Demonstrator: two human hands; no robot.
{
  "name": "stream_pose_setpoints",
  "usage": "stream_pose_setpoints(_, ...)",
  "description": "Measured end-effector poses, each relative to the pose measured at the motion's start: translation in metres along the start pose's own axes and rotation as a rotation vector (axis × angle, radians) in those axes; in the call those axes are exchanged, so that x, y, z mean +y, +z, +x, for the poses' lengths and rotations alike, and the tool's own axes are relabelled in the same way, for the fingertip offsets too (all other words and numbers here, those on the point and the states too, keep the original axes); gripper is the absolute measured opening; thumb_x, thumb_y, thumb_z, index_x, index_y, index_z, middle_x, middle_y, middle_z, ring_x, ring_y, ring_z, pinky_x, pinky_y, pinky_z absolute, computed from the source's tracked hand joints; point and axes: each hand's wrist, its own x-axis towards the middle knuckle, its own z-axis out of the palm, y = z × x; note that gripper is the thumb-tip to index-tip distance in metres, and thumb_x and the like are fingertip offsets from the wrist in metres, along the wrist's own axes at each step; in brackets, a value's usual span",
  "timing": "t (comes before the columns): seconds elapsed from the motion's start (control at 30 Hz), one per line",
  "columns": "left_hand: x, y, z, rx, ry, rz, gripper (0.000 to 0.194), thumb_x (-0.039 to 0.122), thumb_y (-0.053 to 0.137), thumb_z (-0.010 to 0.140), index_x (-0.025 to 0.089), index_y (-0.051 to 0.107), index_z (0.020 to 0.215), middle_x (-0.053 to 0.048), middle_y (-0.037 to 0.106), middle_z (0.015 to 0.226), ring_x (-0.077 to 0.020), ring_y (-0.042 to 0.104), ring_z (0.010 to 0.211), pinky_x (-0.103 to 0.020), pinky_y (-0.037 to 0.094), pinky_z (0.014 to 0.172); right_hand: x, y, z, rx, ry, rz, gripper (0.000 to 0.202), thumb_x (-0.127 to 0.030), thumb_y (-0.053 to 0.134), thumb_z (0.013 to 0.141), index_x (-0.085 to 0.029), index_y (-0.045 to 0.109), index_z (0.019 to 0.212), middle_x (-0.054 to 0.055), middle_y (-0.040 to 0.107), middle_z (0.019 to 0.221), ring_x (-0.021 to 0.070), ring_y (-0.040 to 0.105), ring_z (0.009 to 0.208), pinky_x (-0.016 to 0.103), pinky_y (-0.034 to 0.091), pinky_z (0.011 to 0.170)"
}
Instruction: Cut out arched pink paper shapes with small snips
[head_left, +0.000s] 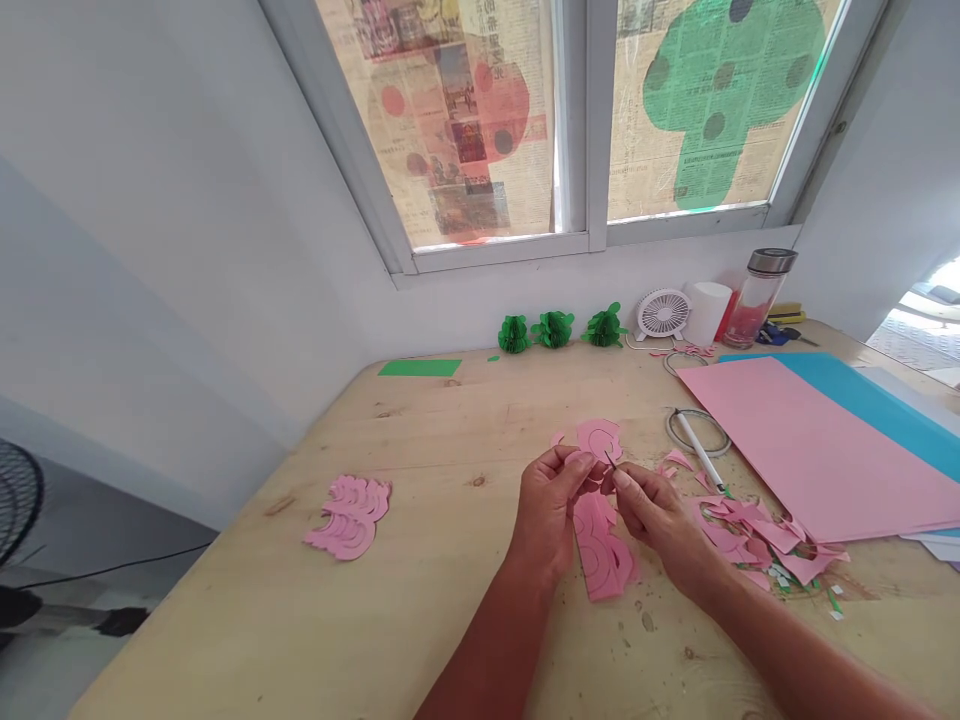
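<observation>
My left hand [549,505] is closed, pinching a small piece of pink paper [580,456] between thumb and fingers. Close beside it, my right hand [660,515] grips small scissors [610,461]; only their dark blade tips show at the paper, and the handles are hidden by my fingers. Under and below the hands lie pink sheets [600,565] with rounded outlines drawn on them. Just beyond my fingertips is a pink offcut [598,436] with a curved line. A cluster of cut scalloped pink pieces [349,515] rests to the left.
Pink scraps [757,535] are heaped right of my hands, near a white pen [699,452]. Large pink sheets [832,440] overlap blue card [862,385]. Along the wall stand green paper ornaments [553,329], a small fan [663,314] and a glass bottle [759,300]. Green paper [420,368] lies back left.
</observation>
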Motion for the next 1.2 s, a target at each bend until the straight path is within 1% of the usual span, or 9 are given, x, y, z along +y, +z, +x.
stream_pose_setpoints(0.13,-0.0002,0.0014,-0.0017,-0.038,0.069,0.091,0.016,0.024,0.068,0.069,0.013,0.059,0.062,0.000,0.057,0.059,-0.0098,0.049,0.057,-0.027,0.042,0.065,0.0004,-0.0010,-0.0013,-0.010,-0.003,-0.041,0.040,-0.055,0.047,0.084,-0.018,0.054,0.071,-0.007,0.027,0.052,0.0085,0.022,0.045,0.023,0.017,0.041)
stream_pose_setpoints(0.27,0.0014,0.0023,-0.0029,-0.044,0.111,0.160,0.016,0.024,0.067,0.069,0.013,0.058,0.061,0.001,0.054,0.056,-0.0093,0.048,0.055,-0.026,0.041,0.062,0.0017,-0.0012,-0.0021,-0.050,0.034,0.024,0.039,-0.053,0.047,0.086,-0.017,0.054,0.073,-0.008,0.025,0.050,0.0078,0.019,0.045,0.023,0.014,0.042)
stream_pose_setpoints(0.53,0.0060,0.0053,-0.0049,-0.061,0.123,0.184,0.014,0.021,0.065,0.070,0.014,0.058,0.060,0.002,0.053,0.054,-0.0089,0.049,0.052,-0.025,0.042,0.060,0.0005,-0.0008,-0.0015,-0.082,0.059,0.092,0.037,-0.050,0.046,0.088,-0.017,0.053,0.073,-0.009,0.025,0.047,0.0069,0.017,0.043,0.024,0.011,0.042)
stream_pose_setpoints(0.83,0.0038,0.0054,-0.0033,-0.063,0.122,0.160,0.014,0.020,0.066,0.069,0.013,0.057,0.060,0.002,0.054,0.053,-0.0085,0.049,0.051,-0.024,0.043,0.058,0.0034,0.0002,-0.0003,-0.076,0.063,0.123,0.038,-0.051,0.046,0.087,-0.017,0.053,0.073,-0.009,0.025,0.047,0.0068,0.017,0.042,0.024,0.011,0.041)
stream_pose_setpoints(0.97,0.0023,0.0048,-0.0027,-0.061,0.116,0.154,0.015,0.022,0.067,0.069,0.013,0.058,0.061,0.002,0.054,0.054,-0.0088,0.049,0.051,-0.024,0.043,0.058,0.0040,-0.0001,-0.0010,-0.075,0.060,0.121,0.038,-0.052,0.046,0.087,-0.017,0.052,0.072,-0.009,0.025,0.047,0.0071,0.016,0.042,0.024,0.011,0.041)
stream_pose_setpoints(1.2,0.0017,0.0050,-0.0023,-0.033,0.097,0.149,0.018,0.026,0.070,0.065,0.014,0.058,0.060,0.001,0.054,0.053,-0.0099,0.049,0.051,-0.026,0.043,0.058,0.0023,0.0001,-0.0011,-0.070,0.069,0.101,0.039,-0.054,0.046,0.085,-0.018,0.052,0.072,-0.009,0.025,0.047,0.0073,0.017,0.041,0.024,0.012,0.041)
